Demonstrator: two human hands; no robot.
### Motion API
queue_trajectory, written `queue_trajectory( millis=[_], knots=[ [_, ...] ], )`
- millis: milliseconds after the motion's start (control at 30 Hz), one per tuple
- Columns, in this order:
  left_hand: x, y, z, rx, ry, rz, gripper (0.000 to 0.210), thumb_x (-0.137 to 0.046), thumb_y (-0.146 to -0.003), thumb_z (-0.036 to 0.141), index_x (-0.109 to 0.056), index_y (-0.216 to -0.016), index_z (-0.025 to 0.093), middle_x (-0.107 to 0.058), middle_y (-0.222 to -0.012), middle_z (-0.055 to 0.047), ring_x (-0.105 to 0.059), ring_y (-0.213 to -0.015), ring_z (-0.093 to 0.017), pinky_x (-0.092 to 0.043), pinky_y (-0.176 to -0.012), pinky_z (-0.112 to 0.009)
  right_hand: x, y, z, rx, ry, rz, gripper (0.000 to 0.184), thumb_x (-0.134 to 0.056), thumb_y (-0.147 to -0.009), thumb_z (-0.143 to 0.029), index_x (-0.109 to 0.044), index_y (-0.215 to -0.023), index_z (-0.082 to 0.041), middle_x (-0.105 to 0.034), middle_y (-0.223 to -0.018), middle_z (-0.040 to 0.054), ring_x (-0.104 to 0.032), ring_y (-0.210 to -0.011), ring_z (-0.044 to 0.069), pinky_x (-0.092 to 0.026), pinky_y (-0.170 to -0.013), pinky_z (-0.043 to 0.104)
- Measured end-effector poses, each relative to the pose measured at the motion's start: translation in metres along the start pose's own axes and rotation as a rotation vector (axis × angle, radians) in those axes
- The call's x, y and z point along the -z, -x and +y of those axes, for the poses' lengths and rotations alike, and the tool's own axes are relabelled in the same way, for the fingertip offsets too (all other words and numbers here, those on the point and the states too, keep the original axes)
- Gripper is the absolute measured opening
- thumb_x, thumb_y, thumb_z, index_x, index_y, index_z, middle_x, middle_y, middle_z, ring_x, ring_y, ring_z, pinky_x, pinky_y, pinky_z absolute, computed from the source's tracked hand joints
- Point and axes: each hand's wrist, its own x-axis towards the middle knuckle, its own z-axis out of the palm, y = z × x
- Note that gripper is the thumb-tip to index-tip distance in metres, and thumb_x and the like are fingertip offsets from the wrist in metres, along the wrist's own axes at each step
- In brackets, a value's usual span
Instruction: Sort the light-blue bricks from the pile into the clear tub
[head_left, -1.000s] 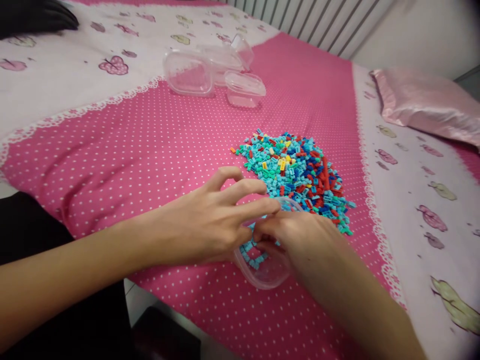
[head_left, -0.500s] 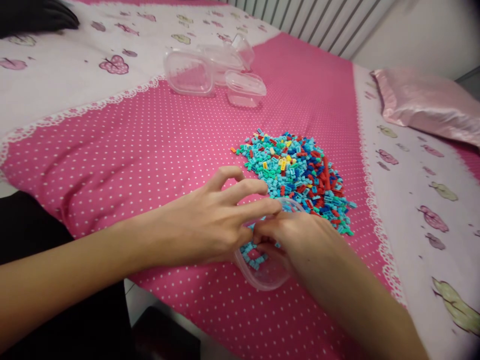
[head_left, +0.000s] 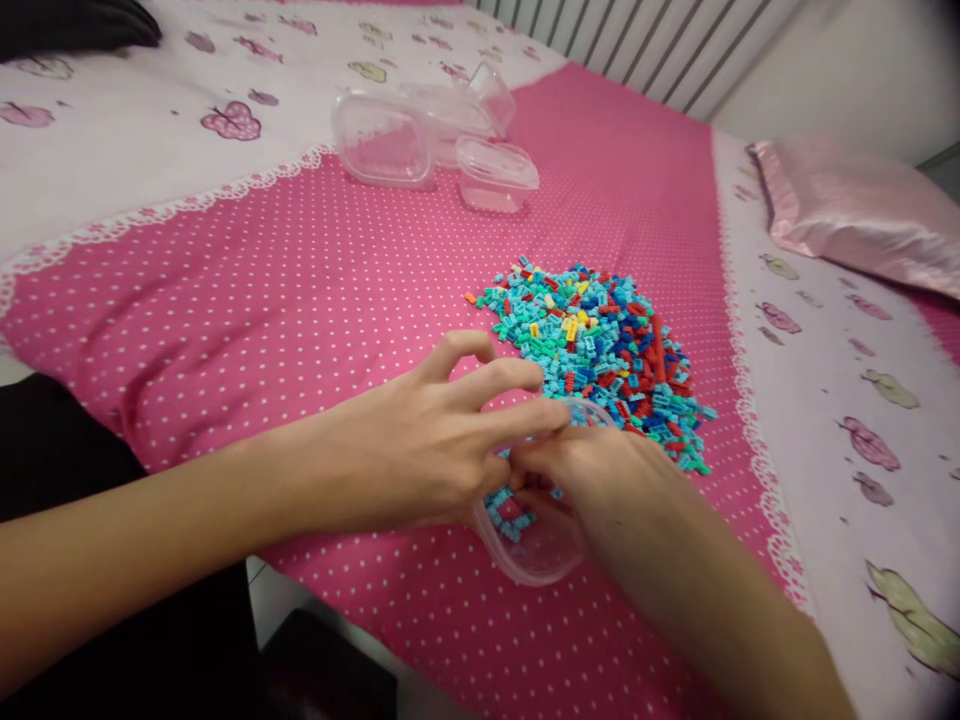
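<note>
A round clear plastic container [head_left: 536, 565] sits on the bed, with several light-blue toy building bricks [head_left: 508, 520] inside. Over its left side is my left hand [head_left: 435, 440], outer fingers bent and spread apart, the near fingertips curled in beside the right hand. My right hand [head_left: 585, 465] reaches into the container with its fingers pinched together. The fingertips of both hands meet over the bricks, and whatever they grip is hidden. Just beyond the container lies a heap of small building bricks [head_left: 600, 340] in light blue, green, red, dark blue and yellow.
Several clear plastic containers [head_left: 386, 145] stand farther back on the pink dotted bedsheet [head_left: 300, 270]. A pink satin pillow [head_left: 862, 210] lies at right. Behind is a white slatted bed rail [head_left: 637, 40]. A black item [head_left: 75, 25] is at the upper left; the bed's edge drops off at lower left.
The view has shifted slightly. Both hands keep nearly the same pose over the container, fingertips still together.
</note>
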Motion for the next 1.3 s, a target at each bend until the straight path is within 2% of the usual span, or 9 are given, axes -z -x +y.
queue_trajectory(
  millis=[167, 300, 500, 633, 767, 867, 1100, 1200, 1300],
  knots=[
    [0.001, 0.002, 0.000, 0.006, 0.016, -0.009, 0.016, -0.061, -0.101, 0.023, -0.076, -0.093, 0.023, -0.064, -0.144, 0.000, -0.049, -0.131, -0.027, -0.031, -0.117, -0.048, -0.007, 0.006, 0.003, 0.084, -0.041, 0.146, 0.018, -0.061, -0.082, -0.007, -0.064, -0.073, -0.023, -0.061, -0.065, -0.0007, -0.040, -0.056, 0.015, -0.019, -0.054, 0.033],
    [0.003, 0.003, -0.002, 0.010, 0.053, -0.019, 0.014, -0.059, -0.100, 0.019, -0.072, -0.105, 0.023, -0.062, -0.146, -0.003, -0.049, -0.132, -0.028, -0.031, -0.115, -0.050, -0.008, 0.009, 0.007, 0.094, -0.061, 0.139, 0.017, -0.060, -0.084, -0.010, -0.063, -0.073, -0.023, -0.061, -0.065, -0.0009, -0.047, -0.055, 0.015, -0.022, -0.054, 0.033],
    [0.007, 0.002, -0.003, 0.032, 0.035, -0.041, 0.021, -0.053, -0.104, 0.025, -0.072, -0.096, 0.021, -0.064, -0.140, -0.003, -0.048, -0.132, -0.026, -0.026, -0.119, -0.045, 0.040, 0.032, 0.030, 0.197, -0.300, 0.161, 0.016, -0.062, -0.093, -0.017, -0.069, -0.082, -0.026, -0.073, -0.077, -0.0058, -0.065, -0.067, 0.011, -0.046, -0.062, 0.024],
    [0.006, 0.005, -0.003, 0.052, 0.090, -0.048, 0.021, -0.054, -0.104, 0.028, -0.071, -0.092, 0.022, -0.064, -0.140, -0.002, -0.046, -0.134, -0.023, -0.019, -0.126, -0.042, 0.060, 0.049, 0.072, 0.042, -0.256, 0.319, 0.011, -0.065, -0.096, -0.039, -0.074, -0.095, -0.032, -0.077, -0.088, -0.0049, -0.069, -0.074, 0.014, -0.051, -0.068, 0.028],
    [0.004, 0.007, -0.005, 0.058, 0.132, -0.043, 0.017, -0.058, -0.102, 0.033, -0.069, -0.093, 0.023, -0.065, -0.139, -0.003, -0.049, -0.134, -0.024, -0.018, -0.126, -0.042, 0.056, 0.048, 0.107, -0.077, -0.339, 0.166, 0.022, -0.068, -0.094, -0.048, -0.076, -0.104, -0.030, -0.078, -0.099, -0.0001, -0.071, -0.087, 0.018, -0.054, -0.077, 0.032],
    [0.005, 0.007, -0.006, 0.075, 0.144, -0.046, 0.021, -0.053, -0.105, 0.035, -0.070, -0.100, 0.024, -0.066, -0.136, -0.005, -0.050, -0.133, -0.026, -0.020, -0.123, -0.046, 0.052, 0.041, 0.117, -0.105, -0.418, 0.151, 0.023, -0.067, -0.093, -0.048, -0.075, -0.101, -0.027, -0.077, -0.099, 0.0011, -0.070, -0.088, 0.018, -0.053, -0.080, 0.032],
    [0.003, 0.007, -0.008, 0.080, 0.128, -0.015, 0.029, -0.049, -0.107, 0.039, -0.067, -0.125, 0.024, -0.066, -0.130, -0.008, -0.053, -0.126, -0.028, -0.027, -0.117, -0.047, 0.045, 0.037, 0.117, -0.168, -0.283, -0.027, 0.021, -0.079, -0.079, -0.029, -0.070, -0.097, -0.023, -0.071, -0.092, 0.0018, -0.062, -0.081, 0.018, -0.043, -0.068, 0.032],
    [0.001, 0.008, -0.010, 0.070, 0.114, -0.059, 0.032, -0.049, -0.106, 0.036, -0.063, -0.132, 0.022, -0.065, -0.129, -0.010, -0.053, -0.124, -0.030, -0.029, -0.115, -0.048, 0.039, 0.033, 0.112, -0.192, -0.262, -0.019, 0.019, -0.081, -0.078, -0.023, -0.067, -0.091, -0.022, -0.067, -0.086, 0.0003, -0.058, -0.077, 0.017, -0.038, -0.065, 0.030],
    [0.000, 0.010, -0.013, 0.035, 0.098, -0.084, 0.036, -0.049, -0.105, 0.036, -0.061, -0.134, 0.019, -0.064, -0.129, -0.013, -0.053, -0.124, -0.032, -0.029, -0.113, -0.051, 0.032, 0.027, 0.104, -0.208, -0.240, 0.033, 0.012, -0.074, -0.087, -0.023, -0.063, -0.091, -0.021, -0.065, -0.082, -0.0010, -0.056, -0.074, 0.015, -0.036, -0.064, 0.030]
  ],
)
